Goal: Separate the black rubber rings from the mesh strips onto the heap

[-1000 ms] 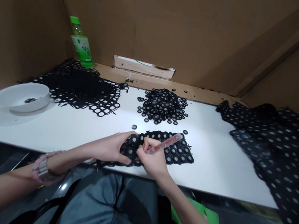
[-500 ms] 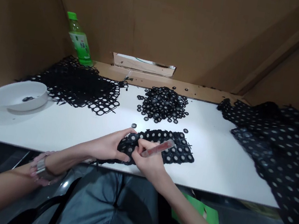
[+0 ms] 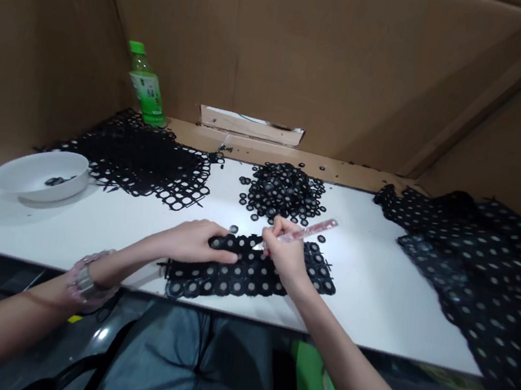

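Note:
A black rubber sheet [image 3: 238, 275] with rows of ring-shaped pieces, pale at their centres, lies flat along the table's front edge. My left hand [image 3: 196, 242] rests on its upper left part, thumb and fingers apart, pressing down without gripping. In my right hand [image 3: 284, 251] is a slim craft knife [image 3: 309, 230] with a clear, reddish handle, held like a pen. Its pale pointed tip is at the upper middle of the sheet, right of my left thumb. Just behind the sheet sits a heap of loose black rings [image 3: 284, 192].
Black mesh offcuts [image 3: 147, 160] are piled at the back left, by a green drink bottle [image 3: 147, 88]. A white bowl [image 3: 40, 177] holds a few dark pieces. More dotted black sheeting [image 3: 478, 256] hangs over the right edge. Cardboard walls [image 3: 284, 47] enclose the table [image 3: 367, 271].
The left side of the sheet, earlier bent up in my left hand, now lies flat under it. My right hand has moved up and right with the knife.

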A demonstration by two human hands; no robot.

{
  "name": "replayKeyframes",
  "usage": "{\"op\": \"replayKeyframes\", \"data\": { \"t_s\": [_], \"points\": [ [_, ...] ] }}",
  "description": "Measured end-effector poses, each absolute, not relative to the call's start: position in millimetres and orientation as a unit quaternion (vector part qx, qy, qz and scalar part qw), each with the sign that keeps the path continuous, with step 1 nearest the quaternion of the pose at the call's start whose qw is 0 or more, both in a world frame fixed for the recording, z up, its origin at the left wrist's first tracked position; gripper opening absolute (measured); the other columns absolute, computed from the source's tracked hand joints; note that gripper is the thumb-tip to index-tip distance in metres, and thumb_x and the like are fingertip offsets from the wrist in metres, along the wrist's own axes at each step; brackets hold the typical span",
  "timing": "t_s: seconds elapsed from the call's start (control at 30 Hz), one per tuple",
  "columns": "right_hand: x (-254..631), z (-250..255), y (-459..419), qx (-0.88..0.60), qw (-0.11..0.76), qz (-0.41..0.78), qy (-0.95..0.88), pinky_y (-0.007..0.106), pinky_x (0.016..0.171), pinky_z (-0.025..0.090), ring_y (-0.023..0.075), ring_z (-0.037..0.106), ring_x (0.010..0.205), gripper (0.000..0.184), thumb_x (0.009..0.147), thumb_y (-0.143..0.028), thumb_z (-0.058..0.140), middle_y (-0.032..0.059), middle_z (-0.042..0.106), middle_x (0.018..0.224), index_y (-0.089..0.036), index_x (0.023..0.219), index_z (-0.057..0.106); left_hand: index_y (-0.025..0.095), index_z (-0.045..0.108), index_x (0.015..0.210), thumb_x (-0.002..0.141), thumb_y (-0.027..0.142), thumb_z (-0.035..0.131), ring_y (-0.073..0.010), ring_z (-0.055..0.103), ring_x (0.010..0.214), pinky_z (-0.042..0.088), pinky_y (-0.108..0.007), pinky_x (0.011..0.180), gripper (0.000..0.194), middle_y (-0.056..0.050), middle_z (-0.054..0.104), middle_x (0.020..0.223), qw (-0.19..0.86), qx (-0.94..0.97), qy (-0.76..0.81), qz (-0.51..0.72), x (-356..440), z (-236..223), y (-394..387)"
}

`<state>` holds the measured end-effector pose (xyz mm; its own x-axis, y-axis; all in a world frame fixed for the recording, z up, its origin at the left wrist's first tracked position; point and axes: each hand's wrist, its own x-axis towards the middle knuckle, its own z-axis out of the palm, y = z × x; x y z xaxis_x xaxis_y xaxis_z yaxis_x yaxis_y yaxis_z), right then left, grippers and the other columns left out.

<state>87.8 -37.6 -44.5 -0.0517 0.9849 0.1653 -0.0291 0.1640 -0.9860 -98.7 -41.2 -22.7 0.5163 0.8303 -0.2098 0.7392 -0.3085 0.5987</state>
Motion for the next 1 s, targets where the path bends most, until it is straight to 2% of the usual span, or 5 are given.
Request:
{"op": "replayKeyframes", "data": {
  "t_s": [0.17, 0.33, 0.53, 0.8, 1.0],
  "points": [
    [78, -59, -10, -0.447, 0.534, 0.481, -0.533, 0.019, 0.037, 0.028, 0.0083, 0.040, 0.033, 0.024, 0.059, -0.013, 0.049, -0.0104, 0.034, 0.035, -0.022, 0.048, 0.029, 0.016, 0.058, 0.061, 0.077, 0.055, 0.045, -0.0119, 0.040, 0.051, 0.027, -0.022, 0.049, 0.045, 0.003, 0.049, 0.052, 0.313, 0.817, 0.479, 0.069, -92, -32, -17],
    [75, -70, -11, -0.472, 0.499, 0.405, -0.603, 0.021, 0.040, 0.026, 0.0090, 0.039, 0.037, 0.024, 0.057, -0.011, 0.049, -0.0084, 0.035, 0.038, -0.021, 0.046, 0.031, 0.017, 0.064, 0.076, 0.076, 0.044, 0.051, -0.0139, 0.049, 0.060, 0.032, -0.021, 0.056, 0.030, 0.002, 0.060, 0.065, 0.314, 0.802, 0.492, 0.128, -88, -47, -17],
    [77, -67, -12, -0.477, 0.479, 0.388, -0.626, 0.022, 0.043, 0.026, 0.0090, 0.034, 0.041, 0.025, 0.059, -0.012, 0.049, -0.0078, 0.032, 0.041, -0.021, 0.046, 0.030, 0.015, 0.065, 0.077, 0.076, 0.039, 0.052, -0.0147, 0.052, 0.065, 0.035, -0.022, 0.060, 0.027, 0.000, 0.064, 0.072, 0.345, 0.786, 0.487, 0.162, -89, -53, -19],
    [75, -69, -14, -0.456, 0.444, 0.302, -0.710, 0.024, 0.048, 0.026, 0.0103, 0.034, 0.047, 0.024, 0.061, -0.011, 0.046, -0.0057, 0.033, 0.046, -0.021, 0.047, 0.028, 0.015, 0.064, 0.080, 0.074, 0.038, 0.055, -0.0169, 0.054, 0.071, 0.039, -0.024, 0.067, 0.026, -0.002, 0.065, 0.077, 0.390, 0.760, 0.482, 0.195, -90, -58, -19],
    [75, -71, -14, -0.456, 0.455, 0.330, -0.690, 0.023, 0.046, 0.025, 0.0098, 0.033, 0.045, 0.024, 0.060, -0.011, 0.045, -0.0062, 0.032, 0.044, -0.021, 0.046, 0.029, 0.015, 0.060, 0.077, 0.077, 0.039, 0.051, -0.0167, 0.054, 0.073, 0.039, -0.025, 0.068, 0.026, -0.001, 0.062, 0.074, 0.426, 0.744, 0.471, 0.209, -90, -56, -23]
  ]
}}
